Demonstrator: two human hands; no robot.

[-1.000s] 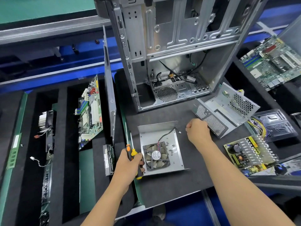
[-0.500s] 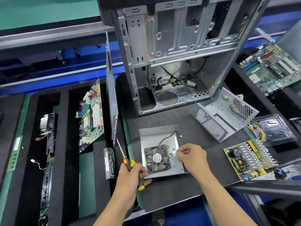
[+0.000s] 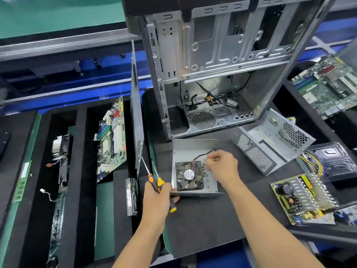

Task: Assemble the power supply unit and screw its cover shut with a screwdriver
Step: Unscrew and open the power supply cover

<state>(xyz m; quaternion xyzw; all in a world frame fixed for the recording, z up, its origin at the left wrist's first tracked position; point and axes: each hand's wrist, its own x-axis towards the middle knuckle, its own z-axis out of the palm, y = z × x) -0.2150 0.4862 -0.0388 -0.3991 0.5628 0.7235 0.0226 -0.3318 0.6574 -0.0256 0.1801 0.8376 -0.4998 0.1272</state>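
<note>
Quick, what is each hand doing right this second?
Left hand: grips two screwdrivers and steadies the fan cover plate.
Right hand: fingers curled over the loose screws; whether it pinches one cannot be told.

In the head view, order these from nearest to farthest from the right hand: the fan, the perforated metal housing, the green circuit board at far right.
From the right hand:
1. Fan, just to its left.
2. Perforated metal housing, to its right, behind.
3. Green circuit board, far right, at the back.

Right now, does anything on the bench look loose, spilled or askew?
Yes: small screws lie scattered loose on the cover plate beside the fan, where the right hand is reaching. Nothing looks damaged.
</note>
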